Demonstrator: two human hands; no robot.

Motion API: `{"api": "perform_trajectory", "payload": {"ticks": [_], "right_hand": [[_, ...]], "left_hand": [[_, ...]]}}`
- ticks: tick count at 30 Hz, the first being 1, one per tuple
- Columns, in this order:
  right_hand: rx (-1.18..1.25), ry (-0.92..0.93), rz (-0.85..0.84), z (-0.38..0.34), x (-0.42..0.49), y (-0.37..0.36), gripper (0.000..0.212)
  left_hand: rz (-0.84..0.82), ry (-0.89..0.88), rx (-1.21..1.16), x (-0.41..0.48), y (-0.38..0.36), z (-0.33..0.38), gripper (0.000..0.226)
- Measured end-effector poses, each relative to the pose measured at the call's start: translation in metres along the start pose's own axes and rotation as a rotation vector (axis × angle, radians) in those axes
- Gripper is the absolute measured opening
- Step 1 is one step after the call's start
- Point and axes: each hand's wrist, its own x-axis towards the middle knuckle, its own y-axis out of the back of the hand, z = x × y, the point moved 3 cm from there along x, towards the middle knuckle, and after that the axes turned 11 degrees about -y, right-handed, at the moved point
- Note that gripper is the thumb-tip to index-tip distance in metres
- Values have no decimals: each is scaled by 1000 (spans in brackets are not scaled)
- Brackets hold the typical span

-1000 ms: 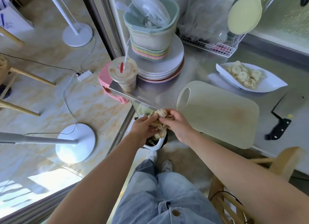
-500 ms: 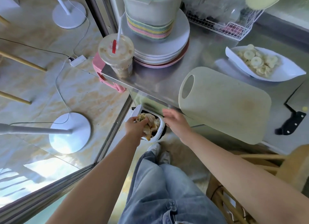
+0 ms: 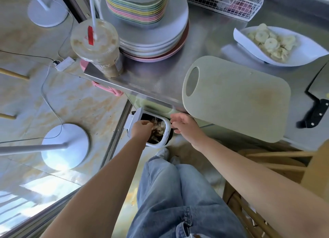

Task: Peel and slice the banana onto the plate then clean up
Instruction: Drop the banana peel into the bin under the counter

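Observation:
Under the steel counter's edge stands a small white bin [image 3: 167,131] with its lid up. The banana peel [image 3: 159,129] lies inside it. My left hand [image 3: 141,129] reaches into the bin from the left, its fingers curled down onto the peel. To the right of the bin's rim hovers my right hand [image 3: 183,125], fingers loosely spread and holding nothing. On the counter, a white plate [image 3: 306,54] at the far right holds the banana slices [image 3: 270,42]. The pale cutting board [image 3: 236,99] lies bare, and the black-handled knife [image 3: 316,116] lies to its right.
A tall stack of plates [image 3: 153,33] and an iced drink cup [image 3: 99,47] with a straw stand on the counter's left. A wire basket [image 3: 231,4] is behind. A wooden chair [image 3: 267,159] sits right of my legs; a lamp base [image 3: 65,145] is on the floor at left.
Both hands carried the peel down from counter height into the bin. The right hand has let go and drawn off to the right; the left hand went deeper into the bin with the peel.

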Motion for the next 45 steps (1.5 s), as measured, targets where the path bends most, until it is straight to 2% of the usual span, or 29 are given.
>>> {"api": "perform_trajectory", "payload": {"ticks": [3,8,14,18,22,28,31,33,38,45], "right_hand": [[22,11,-40,-11,-12,1,27],[51,37,-89,-33,-35,8,25],[-21,62,-48,-43,-46,17,27],[-147,102,-42,-40,-40,8,35],[-282,132,-121,-39,-33,-6,48],[-351,76,-229,-43,-26,-24,45],[-327,111,-181,-42,-19,-28,21],[-338,117,-164,-42,-17,-29,14],[-357,125,-96,-44,-14,-31,4],[-418,181,46,-45,-14,-23,10]], "left_hand": [[32,-101,141,-8,8,14,10],[73,-182,235,-25,19,45,18],[59,-223,306,-34,19,54,17],[0,-318,336,-35,23,54,22],[-112,-430,360,-44,31,56,33],[-179,-523,369,-51,41,60,27],[-163,-517,358,-49,46,58,23],[-151,-507,343,-49,48,56,23],[-120,-483,303,-49,52,53,31],[-7,-332,95,-44,59,43,44]]}}
